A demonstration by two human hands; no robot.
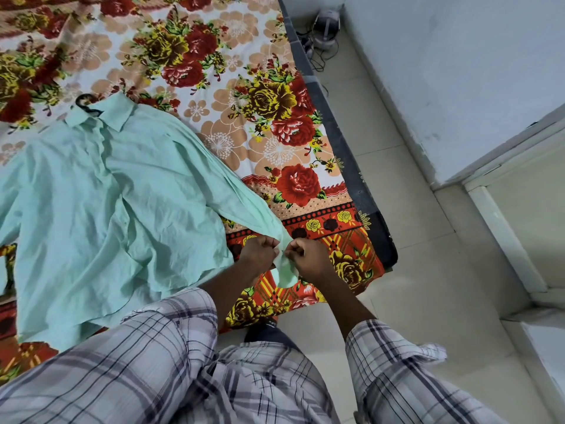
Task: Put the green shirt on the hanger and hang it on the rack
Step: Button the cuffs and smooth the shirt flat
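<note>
The pale green shirt [101, 203] lies spread flat on the bed, collar toward the far side. A black hanger hook [85, 106] pokes out at the collar; the rest of the hanger is hidden under the cloth. One sleeve stretches toward the bed's near right corner. My left hand [260, 254] and my right hand [305, 257] both pinch the cuff end of that sleeve, fingers curled, close together just above the bedspread. No rack is in view.
The bed carries a floral bedspread [220, 87] in red, yellow and peach. A dark mattress edge [345, 154] runs along its right side. Beige floor tiles [412, 270] lie to the right, with a small appliance and cables [327, 29] by the wall. A white door frame [504, 221] stands at right.
</note>
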